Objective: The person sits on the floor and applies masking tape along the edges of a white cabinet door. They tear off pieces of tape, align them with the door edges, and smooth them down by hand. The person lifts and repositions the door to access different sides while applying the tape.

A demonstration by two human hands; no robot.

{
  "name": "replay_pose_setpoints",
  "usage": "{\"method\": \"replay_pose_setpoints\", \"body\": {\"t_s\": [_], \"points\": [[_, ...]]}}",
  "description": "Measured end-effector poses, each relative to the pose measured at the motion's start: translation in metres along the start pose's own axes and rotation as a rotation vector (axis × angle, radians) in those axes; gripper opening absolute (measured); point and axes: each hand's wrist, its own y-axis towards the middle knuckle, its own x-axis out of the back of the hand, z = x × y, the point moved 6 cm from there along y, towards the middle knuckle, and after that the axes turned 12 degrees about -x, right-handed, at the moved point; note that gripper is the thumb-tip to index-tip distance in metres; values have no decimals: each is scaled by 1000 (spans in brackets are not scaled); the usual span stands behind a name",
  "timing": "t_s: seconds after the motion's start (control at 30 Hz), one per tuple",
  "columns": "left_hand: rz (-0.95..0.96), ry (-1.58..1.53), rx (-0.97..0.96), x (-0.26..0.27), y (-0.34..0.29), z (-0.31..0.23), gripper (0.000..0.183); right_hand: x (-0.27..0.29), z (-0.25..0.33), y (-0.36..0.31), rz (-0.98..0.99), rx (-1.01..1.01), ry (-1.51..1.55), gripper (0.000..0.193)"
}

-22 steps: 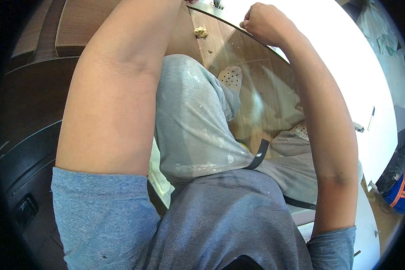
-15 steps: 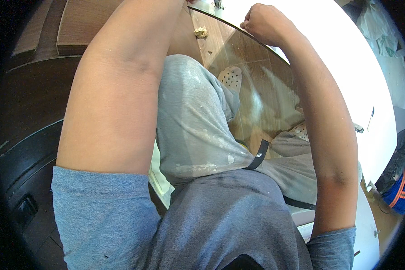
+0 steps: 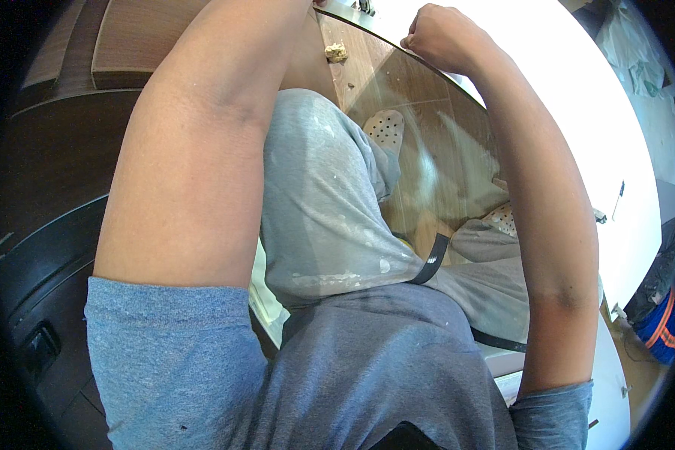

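Note:
A clear glass pane (image 3: 427, 161) with a dark far edge slants across in front of my lap, and my legs and the floor show through it. My right hand (image 3: 446, 36) is closed at that far edge, fingers curled down and thumb side towards the left. Whatever sits between its fingers is hidden. My left arm reaches up past the top of the picture. Only a sliver of my left hand (image 3: 319, 3) shows, by the pane's far left corner, and its fingers cannot be made out.
A large white panel (image 3: 555, 97) with metal hinges (image 3: 599, 216) stands behind the pane and down the right side. Dark brown furniture (image 3: 146, 45) lies to the left. A yellowish crumpled lump (image 3: 336, 52) rests on the wood floor. A black strip (image 3: 433, 259) lies near my lap.
Almost nothing differs. Both arms have shifted only very slightly, and the pane stays in place. At the far right the blue and orange item has moved a little.

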Motion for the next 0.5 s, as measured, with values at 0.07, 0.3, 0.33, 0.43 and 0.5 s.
{"method": "replay_pose_setpoints", "body": {"t_s": [0.07, 0.3, 0.33, 0.43, 0.5], "points": [[-1, 0, 0, 1, 0, -1, 24, -1, -4, 6, 15, -61, 48, 29], [-1, -5, 7, 0, 0, 0, 23, 1, -3, 5, 35, -122, 92, 29], [-1, -4, 8, 1, 1, 0, 23, 1, -4, 5, 21, -110, 87, 29], [-1, -3, 8, 1, 1, -1, 23, -1, -5, 5, -3, -94, 87, 29], [-1, -5, 9, 0, 1, 0, 23, -1, -5, 4, 4, -109, 106, 29]]}}
